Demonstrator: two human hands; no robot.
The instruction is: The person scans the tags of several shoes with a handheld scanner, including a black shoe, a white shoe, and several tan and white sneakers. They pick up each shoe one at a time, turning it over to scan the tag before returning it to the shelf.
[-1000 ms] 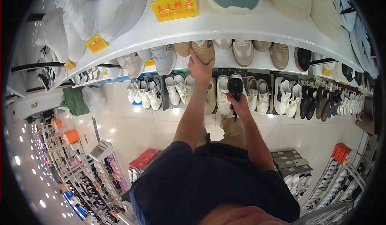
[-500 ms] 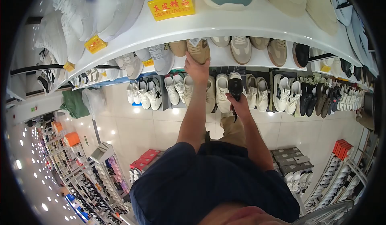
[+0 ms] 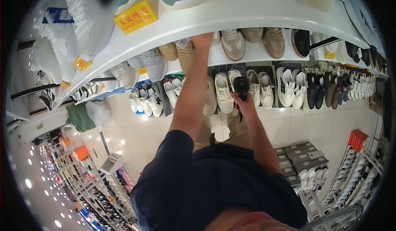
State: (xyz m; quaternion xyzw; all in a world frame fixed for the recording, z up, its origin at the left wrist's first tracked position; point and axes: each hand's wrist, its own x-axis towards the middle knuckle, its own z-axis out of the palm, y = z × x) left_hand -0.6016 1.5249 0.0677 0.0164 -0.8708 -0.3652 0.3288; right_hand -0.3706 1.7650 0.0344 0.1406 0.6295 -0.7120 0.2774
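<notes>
My left hand (image 3: 202, 41) reaches under the edge of the upper white shelf, between a tan shoe (image 3: 185, 55) with a white tag and a grey-beige shoe (image 3: 232, 44). Its fingers are hidden by the shelf edge and blurred. In my right hand (image 3: 246, 106) is a black handheld scanner (image 3: 241, 87), held by its grip, its head up over a pair of white shoes on the lower row.
The upper white shelf (image 3: 247, 14) carries large shoes and a yellow sign (image 3: 136, 17). Below it runs a lower row of shoes on boxes. Grey shoe boxes (image 3: 303, 156) stand at the right, and a green bag (image 3: 81, 117) lies at the left.
My left hand has let go of the tan shoe and moved right, further under the shelf edge. The view has shifted. My right hand still holds the scanner.
</notes>
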